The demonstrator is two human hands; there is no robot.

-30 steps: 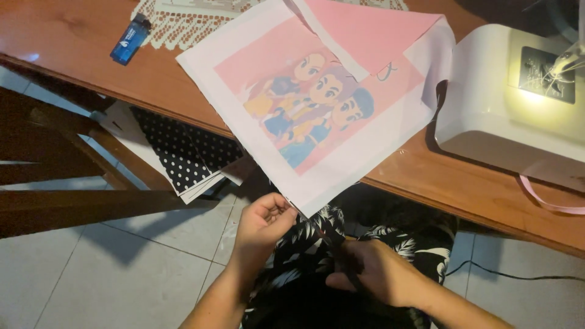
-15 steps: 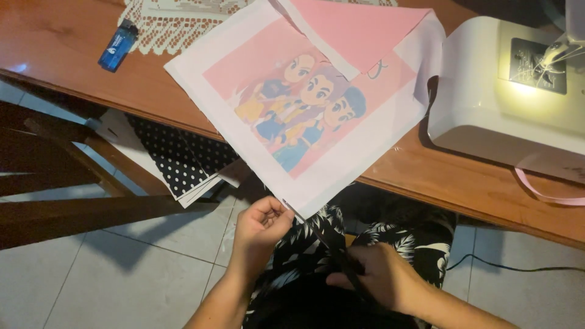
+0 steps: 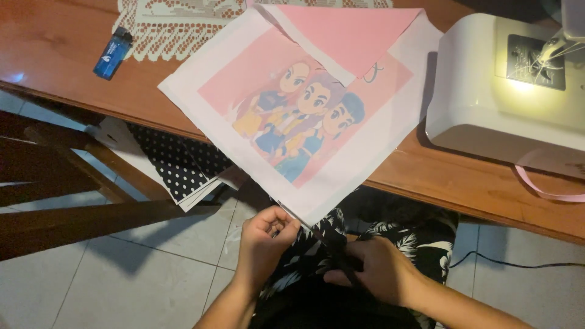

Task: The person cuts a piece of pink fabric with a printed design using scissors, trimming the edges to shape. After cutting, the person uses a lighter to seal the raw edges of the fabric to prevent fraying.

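Much of the cutting tool is hard to make out: the scissors [image 3: 341, 259] show only as a dark shape running from the lower corner of the printed fabric panel [image 3: 304, 116] down under the right hand [image 3: 375, 268], and the blades' tips cannot be told apart from the dark leaf-patterned clothing behind them. The right hand is closed around the scissors' handles, its fingers curled and mostly hidden. The left hand [image 3: 265, 240] pinches the panel's lowest corner between thumb and fingers, just beside the scissors. That panel lies across the edge of the wooden surface [image 3: 55, 55], its lower point hanging off over the person's lap; one upper corner is folded over, showing plain pink. Three cartoon figures are printed on it. One blue lighter [image 3: 113, 53] lies on the surface next to a lace doily [image 3: 177, 30], which is cut off by the top edge. One white sewing machine [image 3: 506, 91] sits at the right, only partly in view, its lamp glaring so the needle area is washed out. A pink ribbon [image 3: 542, 186] curls beneath it. Polka-dot fabric [image 3: 177, 164] lies under the surface, half shadowed.
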